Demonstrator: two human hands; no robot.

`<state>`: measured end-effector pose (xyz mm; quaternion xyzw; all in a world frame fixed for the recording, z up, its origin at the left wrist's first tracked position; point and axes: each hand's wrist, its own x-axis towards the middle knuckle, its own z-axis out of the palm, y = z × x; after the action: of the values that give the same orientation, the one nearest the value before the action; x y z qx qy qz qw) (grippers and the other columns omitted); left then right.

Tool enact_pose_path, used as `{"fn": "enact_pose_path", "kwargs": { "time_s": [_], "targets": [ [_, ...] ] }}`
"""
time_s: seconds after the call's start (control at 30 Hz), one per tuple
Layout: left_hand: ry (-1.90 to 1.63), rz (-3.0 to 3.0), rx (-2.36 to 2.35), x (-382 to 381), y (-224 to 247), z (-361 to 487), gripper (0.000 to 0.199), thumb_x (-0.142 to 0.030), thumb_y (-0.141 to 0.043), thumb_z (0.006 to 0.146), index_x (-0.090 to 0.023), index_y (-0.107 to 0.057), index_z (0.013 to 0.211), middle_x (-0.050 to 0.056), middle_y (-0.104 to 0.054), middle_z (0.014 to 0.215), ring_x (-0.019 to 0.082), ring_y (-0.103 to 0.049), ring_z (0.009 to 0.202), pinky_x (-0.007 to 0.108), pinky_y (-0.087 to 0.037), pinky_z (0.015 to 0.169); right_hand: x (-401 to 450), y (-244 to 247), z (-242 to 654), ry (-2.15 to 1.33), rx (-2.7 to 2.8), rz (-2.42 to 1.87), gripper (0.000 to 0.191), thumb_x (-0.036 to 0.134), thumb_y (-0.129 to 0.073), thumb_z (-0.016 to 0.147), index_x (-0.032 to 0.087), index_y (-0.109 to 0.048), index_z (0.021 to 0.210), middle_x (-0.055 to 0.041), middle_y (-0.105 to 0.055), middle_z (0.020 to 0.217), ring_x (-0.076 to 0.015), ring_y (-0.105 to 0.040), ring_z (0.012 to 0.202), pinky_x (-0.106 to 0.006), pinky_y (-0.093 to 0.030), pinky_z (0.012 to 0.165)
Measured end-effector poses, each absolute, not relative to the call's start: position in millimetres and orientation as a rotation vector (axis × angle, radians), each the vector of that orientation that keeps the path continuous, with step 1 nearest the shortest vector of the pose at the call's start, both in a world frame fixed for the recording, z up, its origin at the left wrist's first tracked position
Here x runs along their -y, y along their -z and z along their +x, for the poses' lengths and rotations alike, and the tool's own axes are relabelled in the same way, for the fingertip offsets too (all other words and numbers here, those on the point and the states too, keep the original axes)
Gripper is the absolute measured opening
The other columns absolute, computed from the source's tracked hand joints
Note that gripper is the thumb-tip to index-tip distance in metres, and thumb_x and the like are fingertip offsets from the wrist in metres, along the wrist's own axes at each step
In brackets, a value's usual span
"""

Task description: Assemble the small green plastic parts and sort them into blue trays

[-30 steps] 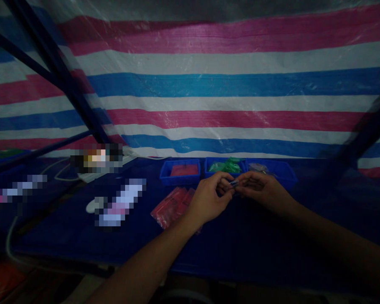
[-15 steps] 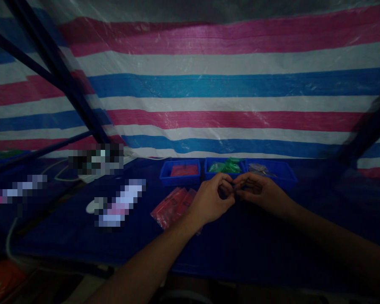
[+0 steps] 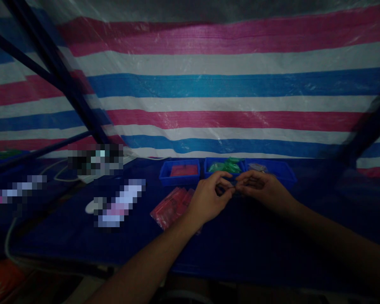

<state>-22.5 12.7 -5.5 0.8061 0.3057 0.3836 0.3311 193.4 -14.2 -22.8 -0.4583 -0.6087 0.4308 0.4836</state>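
Note:
My left hand (image 3: 210, 196) and my right hand (image 3: 262, 188) meet fingertip to fingertip above the blue table (image 3: 240, 245). Both are closed in a pinch; whatever small thing lies between the fingertips is too dark to make out. Under my left wrist and forearm, red plastic packets (image 3: 172, 207) lie partly covered on the table. Just behind the hands stands a blue bin with green plastic packets (image 3: 226, 164) in it. To its right, partly hidden by my right hand, another blue bin (image 3: 285, 174) holds small clear packets (image 3: 257, 167).
A third blue bin (image 3: 162, 175) with red packets (image 3: 183, 170) stands at the back, left of the others. Further left are a white round object (image 3: 92, 206), a blurred-out strip (image 3: 123, 202) and a white cable (image 3: 9, 236). Striped sheeting (image 3: 224, 84) hangs behind, with blue frame bars (image 3: 79, 107).
My fingers have shifted slightly, with the right hand's fingers drawn closer together and the left thumb and fingertips nearer each other. The packets and bins stay where they were.

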Motion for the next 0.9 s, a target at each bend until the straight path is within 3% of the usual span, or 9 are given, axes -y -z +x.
{"fn": "enact_pose_path", "kwargs": {
  "time_s": [0.2, 0.53, 0.7, 0.9],
  "targets": [
    [-0.984, 2.045, -0.804, -14, 9, -23, 0.036, -0.021, -0.073, 0.088, -0.021, -0.062, 0.122, 0.003, -0.079, 0.097, 0.017, -0.075, 0.083, 0.03, -0.059, 0.076, 15, 22, 193, -1.033, 1.444, -1.114, 0.037, 0.047, -0.088, 0.076, 0.023, -0.073, 0.1, -0.0043, -0.077, 0.093, -0.0208, -0.074, 0.085, -0.038, -0.06, 0.082],
    [-1.023, 2.044, -0.794, -16, 6, -23, 0.027, -0.021, -0.069, 0.093, -0.022, -0.061, 0.118, 0.002, -0.077, 0.095, 0.017, -0.073, 0.084, 0.029, -0.055, 0.076, 16, 18, 190, -1.047, 1.433, -1.12, 0.038, 0.046, -0.087, 0.076, 0.022, -0.073, 0.103, -0.0058, -0.077, 0.097, -0.0203, -0.073, 0.082, -0.039, -0.061, 0.079],
    [-1.078, 1.981, -0.802, -17, 8, -24, 0.028, -0.026, -0.07, 0.095, -0.022, -0.061, 0.121, 0.003, -0.078, 0.099, 0.018, -0.073, 0.088, 0.031, -0.055, 0.082, 15, 17, 189, -1.047, 1.425, -1.126, 0.039, 0.046, -0.087, 0.075, 0.021, -0.072, 0.101, -0.0059, -0.078, 0.094, -0.02, -0.073, 0.079, -0.038, -0.061, 0.076],
    [-0.961, 2.01, -0.777, -19, 11, -24, 0.028, -0.027, -0.067, 0.096, -0.022, -0.059, 0.123, 0.002, -0.076, 0.098, 0.018, -0.073, 0.087, 0.03, -0.054, 0.08, 11, 30, 193, -1.14, 1.472, -1.065, 0.04, 0.035, -0.087, 0.076, 0.024, -0.069, 0.109, -0.0041, -0.075, 0.102, -0.0187, -0.072, 0.089, -0.035, -0.059, 0.084]
  ]
}}
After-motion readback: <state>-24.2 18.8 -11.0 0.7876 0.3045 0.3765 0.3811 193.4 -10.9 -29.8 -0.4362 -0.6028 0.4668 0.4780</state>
